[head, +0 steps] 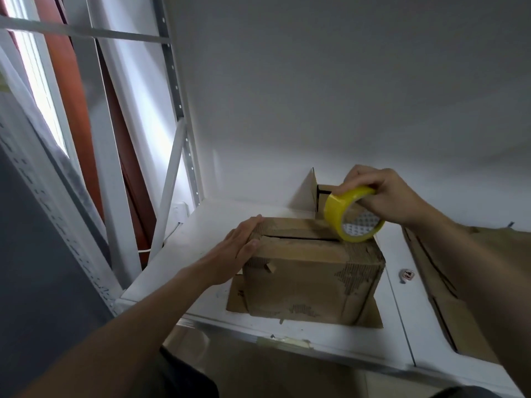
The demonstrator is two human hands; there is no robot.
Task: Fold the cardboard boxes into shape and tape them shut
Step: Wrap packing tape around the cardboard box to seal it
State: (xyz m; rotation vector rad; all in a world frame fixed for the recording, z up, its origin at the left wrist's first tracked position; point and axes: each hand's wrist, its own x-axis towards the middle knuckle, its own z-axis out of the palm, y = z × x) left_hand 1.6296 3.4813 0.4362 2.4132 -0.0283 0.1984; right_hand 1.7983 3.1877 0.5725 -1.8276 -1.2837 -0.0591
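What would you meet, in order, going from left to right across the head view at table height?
White shelving upright → left hand → cardboard box → small round object → flattened cardboard. The right hand and its yellow tape roll overlap the box's right end, so they are left out.

I saw the closed brown cardboard box (313,277) standing on a flat cardboard sheet (237,300) on the white table (201,225). The left hand (238,248) lay flat against its top left edge. The right hand (382,191) held the yellow tape roll (333,208) at its top right end. Behind it stood an open cardboard box (311,188), and flattened cardboard (488,254) lay to the right.
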